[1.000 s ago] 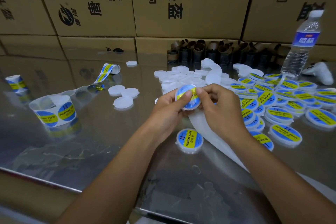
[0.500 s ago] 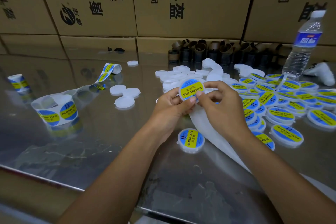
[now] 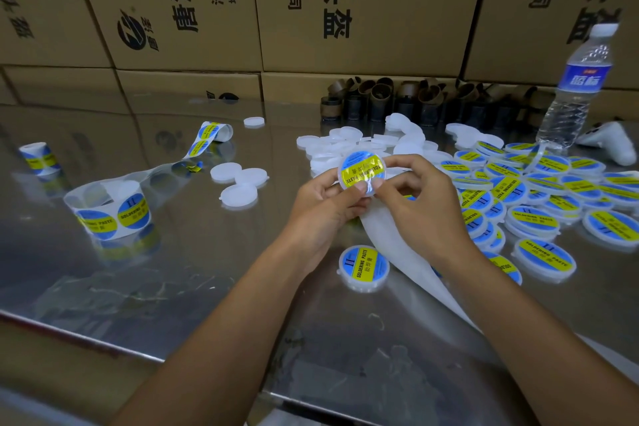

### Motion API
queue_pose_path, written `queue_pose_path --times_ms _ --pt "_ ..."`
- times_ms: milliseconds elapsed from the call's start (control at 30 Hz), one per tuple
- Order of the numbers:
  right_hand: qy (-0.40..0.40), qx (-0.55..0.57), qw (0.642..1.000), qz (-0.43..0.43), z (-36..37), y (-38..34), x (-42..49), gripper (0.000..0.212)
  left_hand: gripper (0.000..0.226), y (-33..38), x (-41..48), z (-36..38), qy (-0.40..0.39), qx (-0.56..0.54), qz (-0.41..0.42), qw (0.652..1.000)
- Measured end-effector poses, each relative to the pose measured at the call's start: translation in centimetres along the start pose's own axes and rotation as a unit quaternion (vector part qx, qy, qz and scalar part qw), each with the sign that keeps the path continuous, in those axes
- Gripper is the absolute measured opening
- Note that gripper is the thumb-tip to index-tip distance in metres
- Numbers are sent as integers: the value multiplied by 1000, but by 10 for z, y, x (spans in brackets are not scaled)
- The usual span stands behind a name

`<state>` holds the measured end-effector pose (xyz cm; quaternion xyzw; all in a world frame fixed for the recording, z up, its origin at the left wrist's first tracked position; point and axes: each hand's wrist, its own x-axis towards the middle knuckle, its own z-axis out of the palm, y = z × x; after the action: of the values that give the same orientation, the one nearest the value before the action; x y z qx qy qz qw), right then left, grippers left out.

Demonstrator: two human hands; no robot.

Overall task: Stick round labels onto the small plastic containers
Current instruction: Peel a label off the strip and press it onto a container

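Both hands hold up one small round white container (image 3: 361, 171), its blue-and-yellow round label facing me. My left hand (image 3: 328, 204) grips its left and lower edge, with the thumb on the label's bottom. My right hand (image 3: 415, 197) pinches its right side, thumb on the label too. A white backing strip (image 3: 390, 235) trails from under my hands toward the near right. One labelled container (image 3: 363, 268) lies just below my hands. A label roll (image 3: 110, 214) stands at the left.
Several labelled containers (image 3: 539, 201) are heaped at the right and plain white ones (image 3: 345, 145) behind my hands. Three plain ones (image 3: 238, 180) lie left of centre. A water bottle (image 3: 577, 86) and cardboard boxes (image 3: 242, 3) stand at the back. The steel table edge (image 3: 103, 339) runs near me.
The container has tilted upright so its label faces me more squarely, and it has risen slightly. Both thumbs have shifted onto the label's lower edge.
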<state>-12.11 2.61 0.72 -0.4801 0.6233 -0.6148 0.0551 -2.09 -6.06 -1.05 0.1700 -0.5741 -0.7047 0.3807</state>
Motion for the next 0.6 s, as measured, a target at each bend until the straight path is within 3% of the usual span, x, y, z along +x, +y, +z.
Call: queue_pose_path --times_ms 267,400,600 --pt "106 -62 992 18 -10 13 9 19 21 2 -1 0 27 -29 -31 999" --pt "183 -122 972 79 -28 24 18 24 19 4 -1 -3 60 -35 -25 997" --pt "204 -224 940 156 -41 36 18 38 19 4 -2 -8 125 5 -24 992"
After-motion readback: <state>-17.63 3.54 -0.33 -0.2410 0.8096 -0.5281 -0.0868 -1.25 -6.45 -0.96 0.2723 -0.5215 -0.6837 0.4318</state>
